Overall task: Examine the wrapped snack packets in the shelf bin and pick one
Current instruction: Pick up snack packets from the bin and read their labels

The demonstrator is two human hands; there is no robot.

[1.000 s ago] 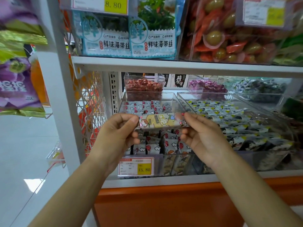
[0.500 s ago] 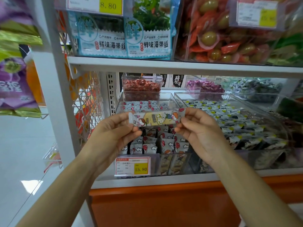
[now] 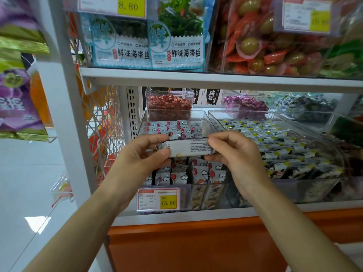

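Left hand: the left hand (image 3: 143, 156) pinches the left end of the snack packet (image 3: 188, 147), thumb below, fingers curled over.
Packet: it is held level above the front half of the shelf bin (image 3: 198, 111), clear of the packets lying in it.
Right hand: the right hand (image 3: 233, 154) pinches the right end the same way.
Change: half a second ago the cartoon face showed; now the pale back with small print is turned up.
Meaning: examining has probably reached the label; one packet is already out, so the pick looks nearly settled.
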